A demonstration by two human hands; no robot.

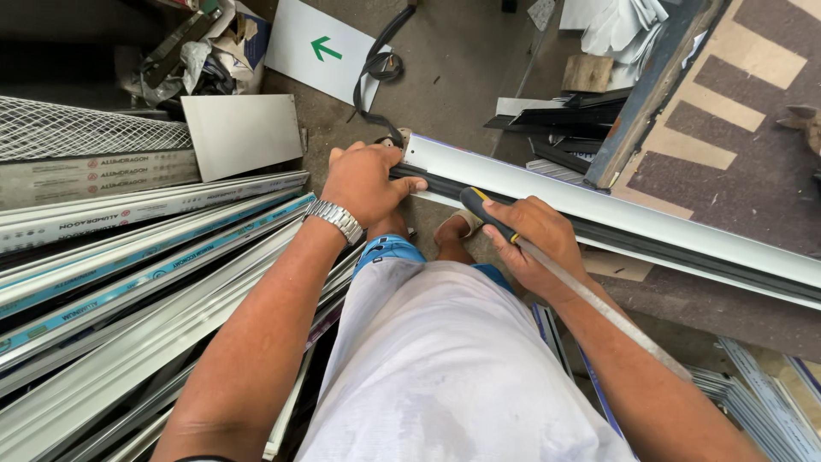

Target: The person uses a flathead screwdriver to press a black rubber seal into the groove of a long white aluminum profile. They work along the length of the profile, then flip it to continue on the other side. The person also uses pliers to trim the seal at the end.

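Workshop floor from above: both hands on a long white aluminium frame profile.

The grey concrete floor fills my view from the centre to 12 o'clock, dusty and littered; at 2 o'clock it gives way to a brown and beige patterned mat. A stack of long silvery aluminium profiles in blue-striped film spreads from 9 to 7 o'clock, under a sheet of white wire mesh. The long white aluminium frame profile with a black rubber strip in its channel runs from the centre out to 3 o'clock. A white sign board with a green arrow lies at 11 o'clock. My left hand presses closed over the profile's near end, fingertips on the strip. My right hand is clenched around a black-and-yellow tool handle, resting on the strip.
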